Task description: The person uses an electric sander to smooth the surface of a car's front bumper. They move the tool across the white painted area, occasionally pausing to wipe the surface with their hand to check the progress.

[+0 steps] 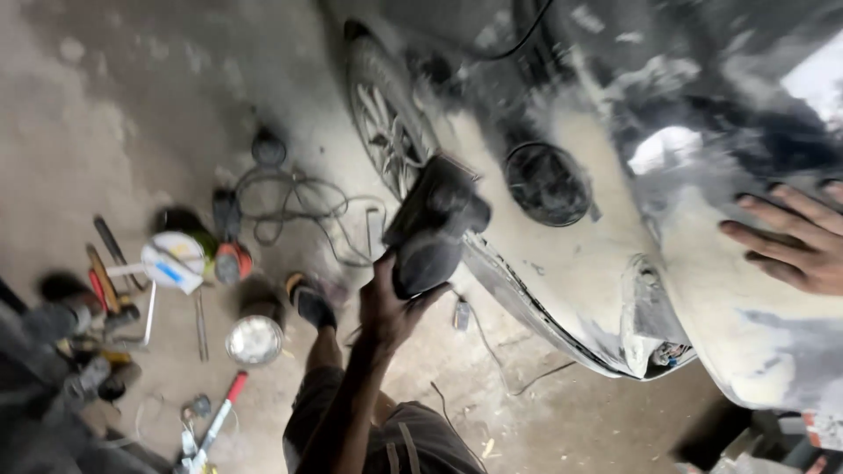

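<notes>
Dusty grey concrete workshop floor (132, 114), stained, strewn with tools. Dark car body panel (606, 228), patched with pale filler and sanded dull, filling upper right; spoked alloy wheel (386, 132) at its left end, round black fuel-filler recess (546, 183) mid-panel.

On floor, left: tangled grey cable (307, 206), round white lidded tub (174, 261) with blue mark, orange-and-black power tool (232, 261) just beside it, open round metal tin (255, 339) with pale contents, exact contents unclear. Red-handled tool (224, 412) lower down, more hand tools (105, 281) at far left, blurred.

Left hand (391, 303): fingers closed in full grip around rear of black electric sander (435, 224), held up off floor, nose near wheel arch edge of panel. Whether pad touches panel: cannot tell, motion blur.

Right hand (795, 241): spread flat, fingers apart, palm pressed on filler-coated panel at far right, well apart from sander.

Foot in dark sandal (309, 303) on floor beside tin, below sander.
</notes>
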